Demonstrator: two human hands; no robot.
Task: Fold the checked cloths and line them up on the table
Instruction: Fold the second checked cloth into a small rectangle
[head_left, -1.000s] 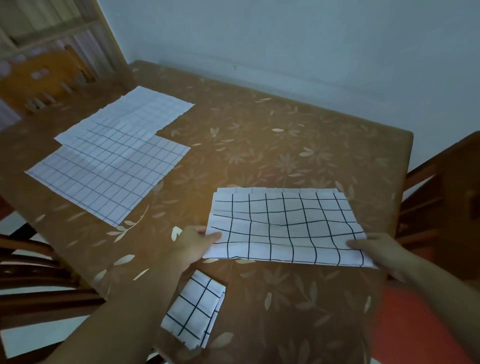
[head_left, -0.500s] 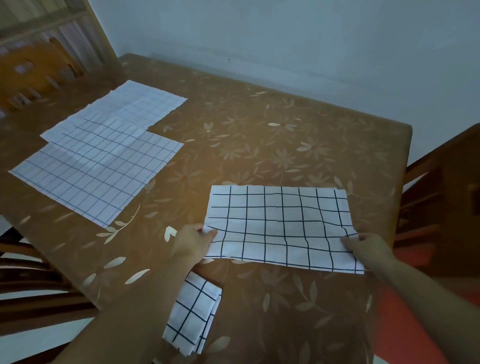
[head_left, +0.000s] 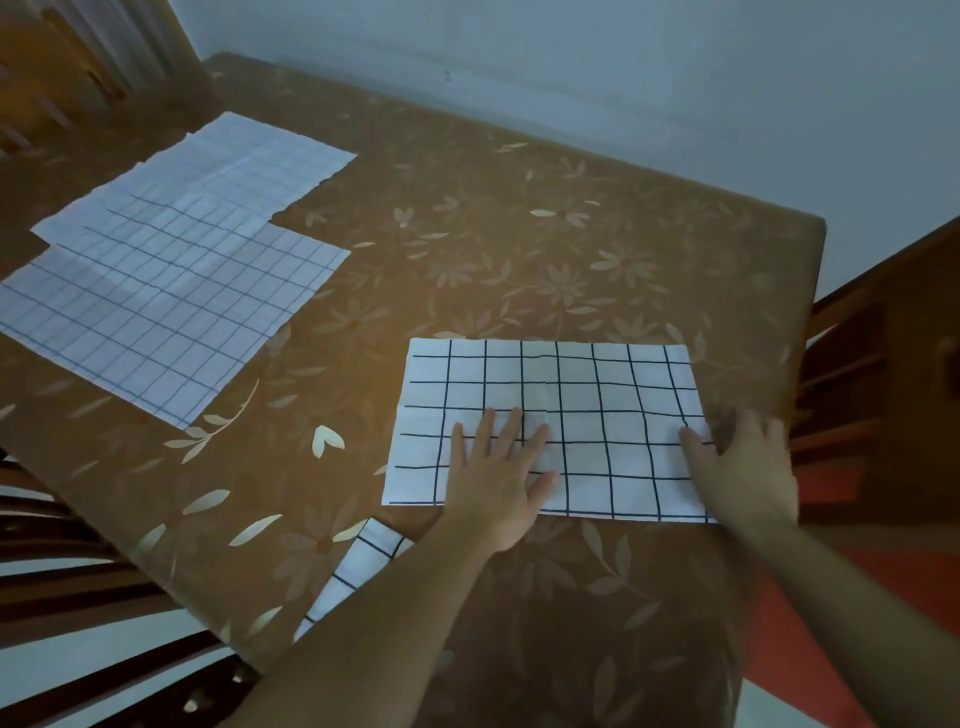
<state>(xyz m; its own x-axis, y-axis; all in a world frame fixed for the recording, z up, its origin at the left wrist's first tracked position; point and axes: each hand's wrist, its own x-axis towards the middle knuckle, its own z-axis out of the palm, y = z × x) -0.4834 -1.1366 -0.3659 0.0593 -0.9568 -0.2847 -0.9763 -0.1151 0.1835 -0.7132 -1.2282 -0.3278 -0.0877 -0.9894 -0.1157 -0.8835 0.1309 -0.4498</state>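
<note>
Two hands rest on a white cloth with a wide black check (head_left: 587, 395), which lies folded into a long rectangle flat on the near right part of the table (head_left: 519, 249). The left hand (head_left: 493, 478) lies palm down on the cloth's near left half, its fingers straight and spread, holding nothing. The right hand (head_left: 743, 467) sits at the cloth's near right corner, close to the table's right edge; its thumb lies flat on the fabric and the other fingers are blurred, so I cannot tell whether they pinch the edge or merely press it. Nearer still, and partly hidden under the left forearm, a smaller folded cloth of the same wide check (head_left: 358, 566) lies by the table's near edge, well apart from the pair at the far left. There, two unfolded cloths with a finer check overlap: the nearer one (head_left: 156, 322) lies on top of the farther, paler one (head_left: 249, 161). A brown covering patterned with pale flowers and leaves spreads over the table. Wooden chairs (head_left: 883, 364) stand to the right and at the far left, and a pale wall (head_left: 623, 67) runs behind.
</note>
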